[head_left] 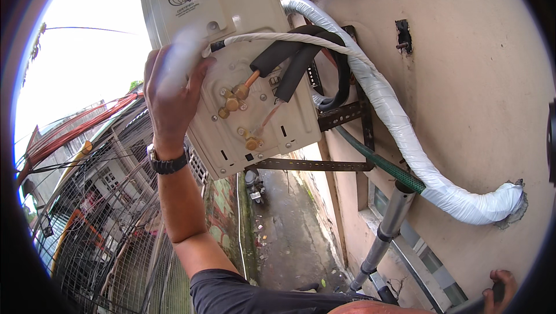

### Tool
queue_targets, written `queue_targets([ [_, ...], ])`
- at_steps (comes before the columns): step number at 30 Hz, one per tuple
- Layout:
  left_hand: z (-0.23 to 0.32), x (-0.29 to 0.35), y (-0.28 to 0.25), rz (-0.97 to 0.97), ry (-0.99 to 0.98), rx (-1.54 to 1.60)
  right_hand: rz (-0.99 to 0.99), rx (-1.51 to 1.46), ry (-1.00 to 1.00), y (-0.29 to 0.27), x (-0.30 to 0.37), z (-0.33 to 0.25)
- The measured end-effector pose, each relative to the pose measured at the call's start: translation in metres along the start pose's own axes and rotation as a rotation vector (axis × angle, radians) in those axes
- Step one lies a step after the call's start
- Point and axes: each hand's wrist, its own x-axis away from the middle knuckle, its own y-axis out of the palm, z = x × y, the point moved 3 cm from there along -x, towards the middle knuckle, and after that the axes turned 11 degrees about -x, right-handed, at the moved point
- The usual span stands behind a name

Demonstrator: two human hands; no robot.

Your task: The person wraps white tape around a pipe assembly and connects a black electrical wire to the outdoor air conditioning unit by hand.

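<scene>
Left hand point(174, 91) on outdoor unit point(231, 53); two brass valves point(231, 103).

My left arm rises nearly straight from the lower edge, bare forearm up, a black wristwatch point(167, 163) at the wrist. The left hand point(172, 91) is raised high, back toward me, fingers blurred, its grip closed on something pale. My right hand point(498, 292) sits low at the bottom right corner, fingers curled.
</scene>
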Motion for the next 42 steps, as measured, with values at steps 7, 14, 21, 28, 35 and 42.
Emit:
queue_targets([
  [7, 0.006, -0.006, 0.005, -0.029, 0.054, -0.174, 0.003, -0.01, -0.005, 0.004, 0.001, 0.003],
  [14, 0.006, -0.004, 0.0, -0.122, 0.06, -0.155, 0.013, -0.024, -0.008, 0.006, 0.006, 0.008],
  [21, -0.008, 0.056, -0.027, 0.02, -0.192, 0.218, 0.025, -0.033, -0.009, 0.007, 0.011, 0.009],
  [28, 0.124, 0.193, -0.054, 0.166, -0.46, 0.705, 0.033, -0.077, 0.012, 0.004, 0.016, 0.025],
  [35, 0.192, 0.2, -0.01, -0.401, -0.463, 0.842, 0.028, -0.108, 0.039, -0.001, 0.021, 0.034],
  [42, 0.195, 0.173, -0.004, -0.29, -0.487, 0.795, -0.001, -0.17, 0.059, -0.004, 0.024, 0.041],
])
